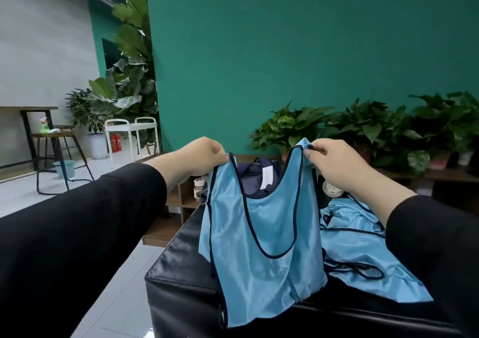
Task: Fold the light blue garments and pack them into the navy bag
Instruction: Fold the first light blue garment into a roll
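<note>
Blue vest (261, 249): we hang it upright, long axis vertical
Left hand (204, 153), right hand (334, 161): our fingers pinch one strap each
Navy bag (255, 179): just behind

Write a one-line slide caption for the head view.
Both hands, left and right, hold a light blue vest up by its shoulder straps before the navy bag.

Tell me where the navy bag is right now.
In the head view, the navy bag sits at the far end of the black bench, behind the held vest, between both hands.
</note>
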